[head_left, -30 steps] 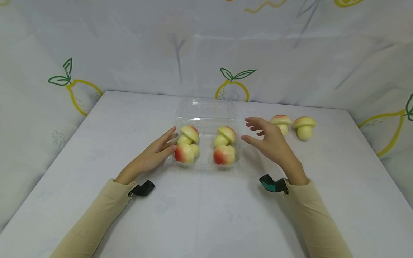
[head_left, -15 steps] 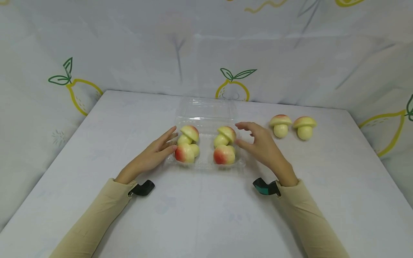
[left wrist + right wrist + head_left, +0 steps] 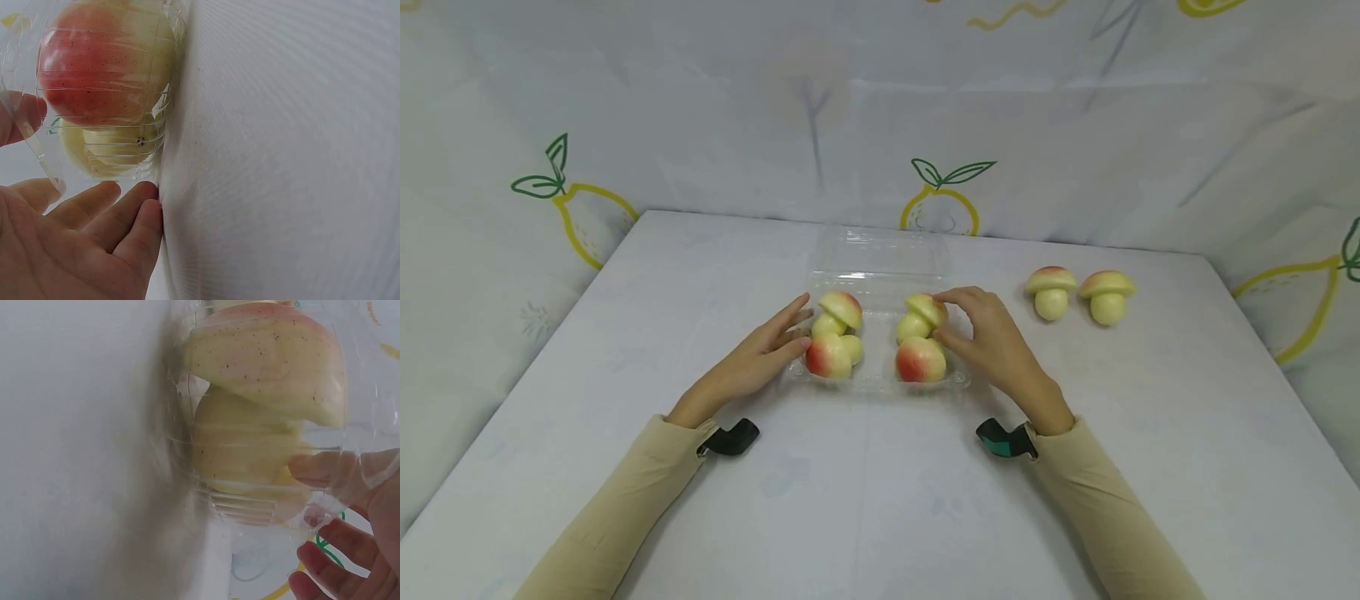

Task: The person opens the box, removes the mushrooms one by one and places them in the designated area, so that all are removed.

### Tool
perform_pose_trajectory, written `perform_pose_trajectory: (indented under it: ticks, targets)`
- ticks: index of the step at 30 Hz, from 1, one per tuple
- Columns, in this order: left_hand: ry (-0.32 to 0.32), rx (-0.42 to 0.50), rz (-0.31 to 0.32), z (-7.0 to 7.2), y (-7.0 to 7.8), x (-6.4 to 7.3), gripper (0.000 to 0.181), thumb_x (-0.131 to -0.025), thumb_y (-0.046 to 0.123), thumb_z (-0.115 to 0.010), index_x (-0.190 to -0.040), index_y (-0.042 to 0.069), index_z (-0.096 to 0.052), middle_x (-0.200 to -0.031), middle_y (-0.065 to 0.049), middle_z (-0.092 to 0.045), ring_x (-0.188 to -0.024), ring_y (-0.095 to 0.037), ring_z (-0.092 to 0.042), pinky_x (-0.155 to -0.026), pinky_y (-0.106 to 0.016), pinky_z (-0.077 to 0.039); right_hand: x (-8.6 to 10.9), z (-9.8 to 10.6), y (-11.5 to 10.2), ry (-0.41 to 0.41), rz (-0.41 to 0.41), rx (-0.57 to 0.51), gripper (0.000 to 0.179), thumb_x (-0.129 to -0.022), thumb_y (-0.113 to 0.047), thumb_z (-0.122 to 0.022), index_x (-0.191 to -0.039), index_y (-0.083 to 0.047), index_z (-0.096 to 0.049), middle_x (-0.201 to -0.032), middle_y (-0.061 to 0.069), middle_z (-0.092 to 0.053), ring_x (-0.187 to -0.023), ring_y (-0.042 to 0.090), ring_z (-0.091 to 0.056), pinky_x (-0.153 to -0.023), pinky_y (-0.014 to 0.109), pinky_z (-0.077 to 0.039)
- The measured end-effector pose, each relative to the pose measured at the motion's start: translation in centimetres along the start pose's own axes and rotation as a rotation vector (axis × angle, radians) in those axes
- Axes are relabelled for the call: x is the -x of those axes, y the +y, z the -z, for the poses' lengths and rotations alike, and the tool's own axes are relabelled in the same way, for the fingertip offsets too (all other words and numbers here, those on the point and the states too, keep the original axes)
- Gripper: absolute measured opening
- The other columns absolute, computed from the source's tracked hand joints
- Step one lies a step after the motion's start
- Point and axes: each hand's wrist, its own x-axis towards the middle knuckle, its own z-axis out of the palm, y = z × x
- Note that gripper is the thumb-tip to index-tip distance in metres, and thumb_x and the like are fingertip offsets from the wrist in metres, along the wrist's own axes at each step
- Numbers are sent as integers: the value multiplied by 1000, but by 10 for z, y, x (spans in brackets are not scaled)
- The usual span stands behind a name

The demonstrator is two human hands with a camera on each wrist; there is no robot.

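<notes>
A clear plastic box (image 3: 871, 385) stands on the table, its lid (image 3: 880, 250) folded back. Inside are mushroom-shaped pieces, pale yellow with red blush: a front-left one (image 3: 829, 358), a back-left one (image 3: 841, 308), a front-right one (image 3: 921, 360) and a back-right one (image 3: 927, 310). My right hand (image 3: 996, 337) reaches over the box's right wall and pinches the back-right piece's cap between thumb and index finger. In the right wrist view the thumb (image 3: 312, 470) shows through the plastic. My left hand (image 3: 751, 358), fingers extended, touches the box's left wall; its fingertips (image 3: 147, 190) lie beside the plastic.
Two more mushroom-shaped pieces, one nearer (image 3: 1052, 293) and one farther right (image 3: 1107, 297), stand to the right of the box. A white cloth covers the table (image 3: 865, 500). Behind it hangs a pale curtain (image 3: 715, 108) printed with lemons.
My right hand has moved left from beside the loose pieces to the box, and its thumb and index finger have come onto the back-right piece. The left hand stays in place.
</notes>
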Motion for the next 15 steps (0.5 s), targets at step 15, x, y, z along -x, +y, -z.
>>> perform_pose_trajectory:
  ticks: [15]
  targets:
    - [1, -2, 12, 1, -1, 0, 70, -105, 31, -48, -161, 19, -8, -163, -16, -25, -147, -40, -33, -117, -56, -33, -14, -6, -8, -75, -30, 41, 46, -84, -3, -77, -127, 4, -61, -127, 20, -62, -117, 36, -55, -105, 49, -43]
